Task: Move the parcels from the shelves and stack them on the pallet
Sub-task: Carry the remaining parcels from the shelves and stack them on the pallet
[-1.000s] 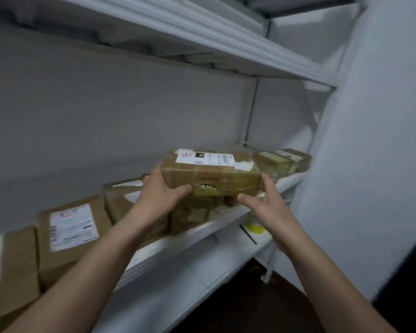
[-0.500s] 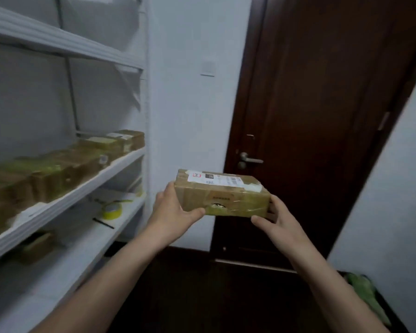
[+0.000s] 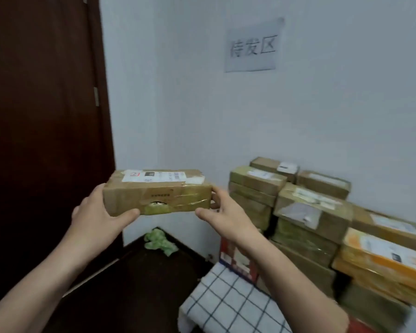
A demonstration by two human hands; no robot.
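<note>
I carry a flat brown cardboard parcel (image 3: pixel 157 192) with a white shipping label on top and a torn hole in its taped front side. My left hand (image 3: pixel 96 218) grips its left end, thumb under the front edge. My right hand (image 3: pixel 222 216) grips its right end the same way. The parcel is level, in the air at chest height. To the right stands a stack of several brown taped parcels (image 3: pixel 308 212) against the white wall, with an orange-sided parcel (image 3: pixel 382 258) at the near right. The pallet under the stack is hidden.
A dark wooden door (image 3: pixel 41 116) fills the left. A paper sign (image 3: pixel 252 46) hangs on the wall above the stack. A white checked cloth (image 3: pixel 228 304) covers something low in front of the stack. Crumpled green material (image 3: pixel 160 241) lies in the floor corner.
My view has swung right from the shelves, past the door, to the stacked parcels. Both hands keep the same hold on the parcel, which has left the shelf.
</note>
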